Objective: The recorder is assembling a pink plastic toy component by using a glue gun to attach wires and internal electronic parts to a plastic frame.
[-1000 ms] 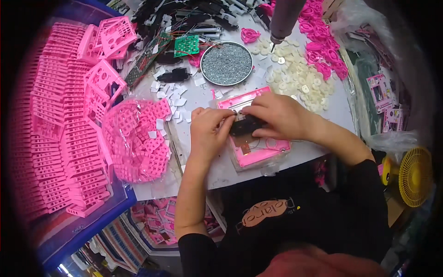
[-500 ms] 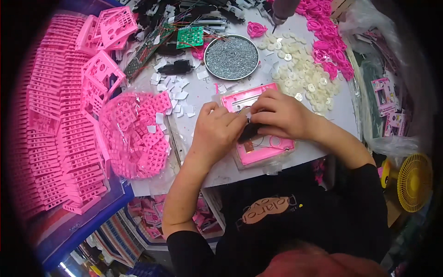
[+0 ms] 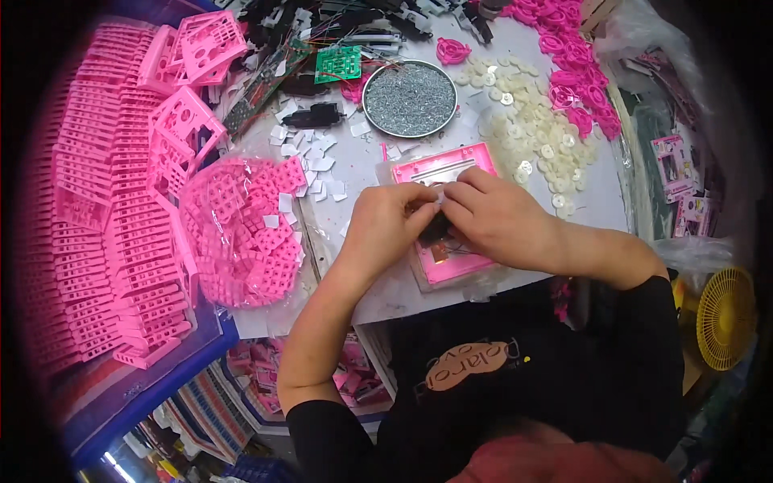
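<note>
A shallow pink plastic case lies in front of me on a stack in clear film. Inside it sit a black part, a small copper-coloured piece and thin wires. My left hand is closed over the case's left side, thumb and forefinger pinched above the black part. From the right, my right hand meets it, its fingertips pressed together. A tiny whitish bit shows between the fingertips of both hands; what exactly they grip is mostly hidden.
Behind the case stands a round dish of small screws. Cream discs and pink loops lie right. Left are white paper squares, a bag of pink grids and stacked pink frames. Green boards and black parts lie far.
My fingertips have drawn together above the black part, and my right hand now covers more of the case. The hanging tool at the top has mostly left the picture.
</note>
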`<state>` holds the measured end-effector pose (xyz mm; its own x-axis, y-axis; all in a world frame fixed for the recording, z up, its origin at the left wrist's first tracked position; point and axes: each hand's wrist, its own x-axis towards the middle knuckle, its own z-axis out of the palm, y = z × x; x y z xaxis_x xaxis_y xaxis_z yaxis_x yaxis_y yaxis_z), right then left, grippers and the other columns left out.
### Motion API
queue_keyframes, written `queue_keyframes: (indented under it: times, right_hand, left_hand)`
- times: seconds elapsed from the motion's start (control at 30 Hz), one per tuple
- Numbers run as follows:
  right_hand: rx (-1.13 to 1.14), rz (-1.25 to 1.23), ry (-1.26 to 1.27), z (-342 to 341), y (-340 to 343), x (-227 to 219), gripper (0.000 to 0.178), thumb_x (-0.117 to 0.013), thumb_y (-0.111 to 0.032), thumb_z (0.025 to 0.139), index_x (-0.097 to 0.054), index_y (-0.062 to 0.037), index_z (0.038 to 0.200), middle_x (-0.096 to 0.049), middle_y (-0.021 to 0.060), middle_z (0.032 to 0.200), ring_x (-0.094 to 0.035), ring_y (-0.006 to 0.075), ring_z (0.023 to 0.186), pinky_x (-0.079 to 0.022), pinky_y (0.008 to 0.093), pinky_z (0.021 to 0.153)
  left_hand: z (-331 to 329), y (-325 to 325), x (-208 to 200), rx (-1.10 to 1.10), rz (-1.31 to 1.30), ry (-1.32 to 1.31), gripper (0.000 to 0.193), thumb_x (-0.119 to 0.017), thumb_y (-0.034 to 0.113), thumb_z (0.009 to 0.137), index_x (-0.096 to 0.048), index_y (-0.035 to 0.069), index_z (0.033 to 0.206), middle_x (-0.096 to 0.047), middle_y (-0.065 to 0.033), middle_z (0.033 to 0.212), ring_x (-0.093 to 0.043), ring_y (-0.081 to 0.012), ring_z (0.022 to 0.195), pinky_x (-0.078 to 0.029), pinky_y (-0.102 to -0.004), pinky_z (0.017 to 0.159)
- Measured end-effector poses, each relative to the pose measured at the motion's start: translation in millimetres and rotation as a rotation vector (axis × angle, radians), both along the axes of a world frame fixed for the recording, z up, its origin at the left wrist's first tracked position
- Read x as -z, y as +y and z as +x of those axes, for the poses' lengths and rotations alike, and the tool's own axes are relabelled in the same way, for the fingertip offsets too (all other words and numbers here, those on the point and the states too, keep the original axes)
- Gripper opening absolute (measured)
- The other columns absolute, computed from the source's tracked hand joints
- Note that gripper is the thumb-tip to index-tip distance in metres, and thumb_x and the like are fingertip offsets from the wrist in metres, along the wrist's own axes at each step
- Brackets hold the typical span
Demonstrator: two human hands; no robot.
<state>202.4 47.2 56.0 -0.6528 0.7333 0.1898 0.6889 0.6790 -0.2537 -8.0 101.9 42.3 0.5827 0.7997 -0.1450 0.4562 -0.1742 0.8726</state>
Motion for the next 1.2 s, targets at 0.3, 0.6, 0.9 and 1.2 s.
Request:
queue_keyframes:
  times: [0.3,0.6,0.9,1.2]
  right_hand:
    - [0.007,0.069,-0.054,-3.9,-4.5,-2.9,0.028,-0.063,-0.015,0.074,-0.066,0.0023,0.096,-0.06,0.0102,0.096,-0.056,0.0232,0.089,-0.05,0.0335,0.075]
    - [0.05,0.208,-0.117,-8.9,-7.0,-6.0,0.026,-0.063,-0.018,0.076,-0.065,0.0013,0.093,-0.061,0.0091,0.092,-0.056,0.0225,0.089,-0.047,0.0323,0.076]
    - [0.0,0.087,-0.198,-6.1,-1.7,-7.6,0.028,-0.066,-0.014,0.08,-0.065,0.0012,0.103,-0.064,0.0114,0.094,-0.058,0.0252,0.093,-0.048,0.0345,0.081]
    - [0.057,0.187,0.827,103.9,79.6,-43.8,0.068,-0.074,-0.027,0.09,-0.041,-0.0042,0.145,-0.052,0.0103,0.13,-0.051,0.0205,0.116,-0.044,0.0358,0.096]
  left_hand:
    - [0.6,20.5,10.4,0.036,-0.4,-0.082,0.011,-0.07,0.007,0.092,-0.07,-0.004,0.096,-0.066,-0.0011,0.072,-0.058,-0.0065,0.064,-0.047,-0.0245,0.058]
    - [10.7,7.7,-8.1,0.013,-0.031,0.073,0.011,-0.07,0.006,0.087,-0.07,-0.004,0.092,-0.068,-0.0038,0.072,-0.059,-0.0076,0.064,-0.049,-0.0263,0.059]
    - [11.7,8.4,-2.4,0.033,0.042,0.119,0.011,-0.068,0.005,0.087,-0.072,-0.002,0.095,-0.071,-0.0095,0.076,-0.066,-0.0114,0.067,-0.052,-0.0288,0.063]
    - [45.0,94.1,24.1,-0.21,0.844,0.42,0.015,-0.073,0.023,0.083,-0.075,0.008,0.083,-0.07,-0.0097,0.085,-0.067,-0.03,0.087,-0.046,-0.0453,0.076]
